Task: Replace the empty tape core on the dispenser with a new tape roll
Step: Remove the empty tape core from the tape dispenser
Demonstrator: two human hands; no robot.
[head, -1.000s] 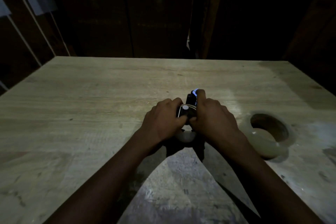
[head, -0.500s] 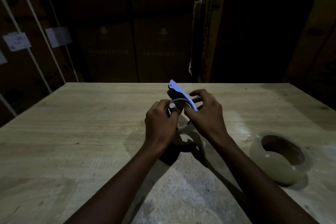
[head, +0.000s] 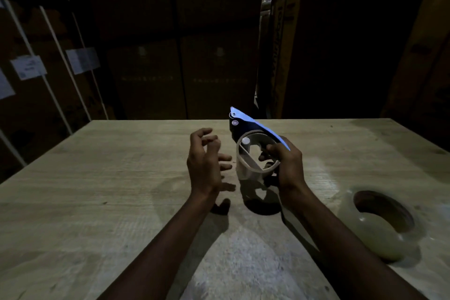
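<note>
My right hand grips a blue tape dispenser, held tilted above the wooden table with its nose pointing up and away. A pale empty tape core sits on the dispenser's spindle, its open side facing me. Just left of the core, my left hand hovers with curled, parted fingers, holding nothing and not touching the dispenser. A full roll of clear tape lies flat on the table at the right, well apart from both hands.
Stacked cardboard boxes stand in the dark behind the table's far edge. White straps and paper labels run down boxes at the left. The room is dim, with one lit patch on the table near me.
The dispenser has been lifted off the table and tilted up. My left hand has let go of it and drawn back to the left; my right hand keeps hold.
</note>
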